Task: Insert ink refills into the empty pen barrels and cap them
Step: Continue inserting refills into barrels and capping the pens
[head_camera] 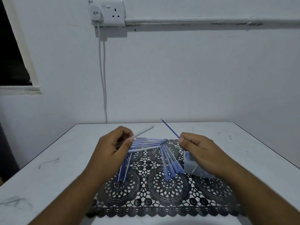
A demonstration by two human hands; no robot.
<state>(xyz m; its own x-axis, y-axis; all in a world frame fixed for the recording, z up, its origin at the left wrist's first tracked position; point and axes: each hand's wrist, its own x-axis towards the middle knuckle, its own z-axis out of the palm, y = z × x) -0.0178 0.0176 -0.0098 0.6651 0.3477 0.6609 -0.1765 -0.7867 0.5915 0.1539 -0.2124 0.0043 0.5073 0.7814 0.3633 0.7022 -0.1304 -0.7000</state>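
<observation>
Left hand (113,149) pinching a clear empty barrel (142,131) between thumb and curled fingers, open end angled up toward the middle — presumably to meet the refill. Right hand (197,151) pinching a blue ink refill (170,128) at its lower end, tip aimed up and away, well apart from the barrel. Laid out by kind on the lace mat (164,192) on the counter (40,172) — barrels (147,142), spare refills (124,171), caps (170,164), a small tub (193,166) — likely for easy reach
</observation>
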